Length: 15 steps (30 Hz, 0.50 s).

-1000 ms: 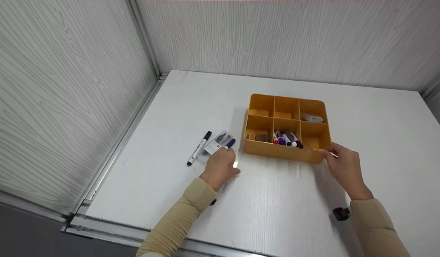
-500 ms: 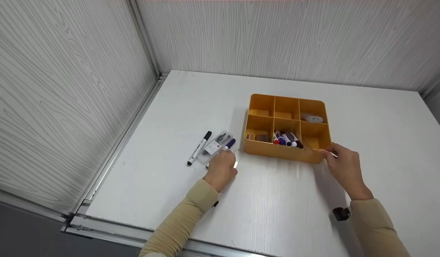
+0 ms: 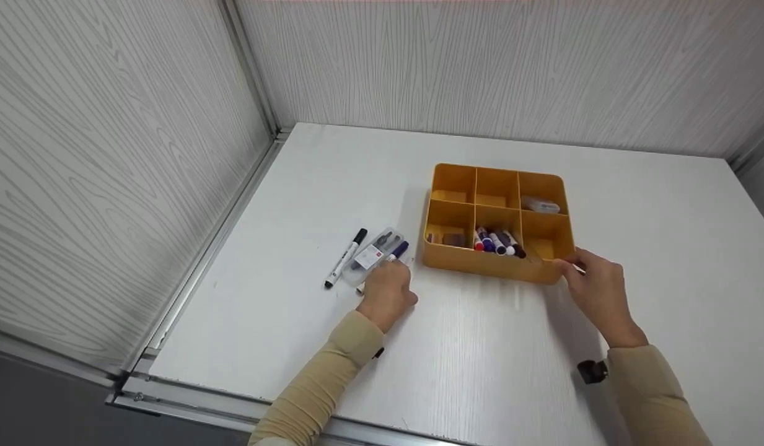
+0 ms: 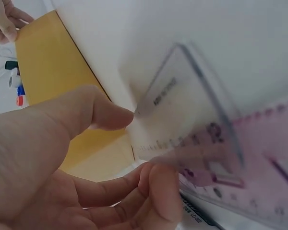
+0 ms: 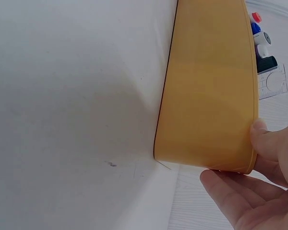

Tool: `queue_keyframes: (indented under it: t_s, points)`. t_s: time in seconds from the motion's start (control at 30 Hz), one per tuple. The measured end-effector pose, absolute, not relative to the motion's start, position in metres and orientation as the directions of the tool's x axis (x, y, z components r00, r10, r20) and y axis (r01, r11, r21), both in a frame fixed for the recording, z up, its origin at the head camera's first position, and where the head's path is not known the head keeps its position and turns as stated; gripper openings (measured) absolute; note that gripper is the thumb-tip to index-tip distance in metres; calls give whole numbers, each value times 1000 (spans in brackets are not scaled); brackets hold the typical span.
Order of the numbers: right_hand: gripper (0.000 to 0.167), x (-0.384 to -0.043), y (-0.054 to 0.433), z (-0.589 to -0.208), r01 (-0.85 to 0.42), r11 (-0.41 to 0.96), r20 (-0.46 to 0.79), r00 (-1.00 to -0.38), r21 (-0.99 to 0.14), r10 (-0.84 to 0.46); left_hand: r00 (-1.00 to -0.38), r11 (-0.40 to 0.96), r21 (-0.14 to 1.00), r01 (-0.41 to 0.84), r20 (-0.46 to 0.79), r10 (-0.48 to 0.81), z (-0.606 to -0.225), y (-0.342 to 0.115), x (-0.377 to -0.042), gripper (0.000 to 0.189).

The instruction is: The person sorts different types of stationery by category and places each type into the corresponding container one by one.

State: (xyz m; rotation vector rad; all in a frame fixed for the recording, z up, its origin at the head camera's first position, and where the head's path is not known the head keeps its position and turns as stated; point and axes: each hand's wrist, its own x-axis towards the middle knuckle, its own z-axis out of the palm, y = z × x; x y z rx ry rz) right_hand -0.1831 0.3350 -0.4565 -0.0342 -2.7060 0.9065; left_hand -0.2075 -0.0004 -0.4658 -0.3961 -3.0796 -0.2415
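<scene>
My left hand (image 3: 386,292) is low over the table, left of a yellow divided organizer (image 3: 487,263). In the left wrist view, thumb and fingers pinch a clear set square (image 4: 170,103) at its edges. It stands tilted over a pink-tinted ruler (image 4: 269,136) with printed marks. Just beyond the knuckles lie a blue-capped marker (image 3: 399,250) and a clear case (image 3: 369,257) with a compass in it. My right hand (image 3: 598,294) grips the organizer's near right corner, thumb at the rim (image 5: 255,110) and fingers against the outer wall.
A black-capped white marker (image 3: 346,258) lies left of the case. Several markers (image 3: 496,241) fill the organizer's front middle compartment; a small clear case (image 3: 541,205) is in the back right one. Wood-grain panels (image 3: 481,68) stand behind and at the left.
My left hand has drawn slightly toward me and right, and a marker's end now shows at its left. A clear edge seen below the wrist is now out of sight. The right hand stays still.
</scene>
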Motion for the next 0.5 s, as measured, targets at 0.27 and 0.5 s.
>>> queue_keyframes:
  t_s: [0.27,0.5]
  points:
    - [39,-183,336,-459,-120,803,326,-941,-584,96,-969,897,399,191,-71,238,-459,-6,-212,27]
    - [32,-183,338,-462,-198,804,425,-902,-561,74,-968,835,539,110,-132,213,-447,-12,-217,42]
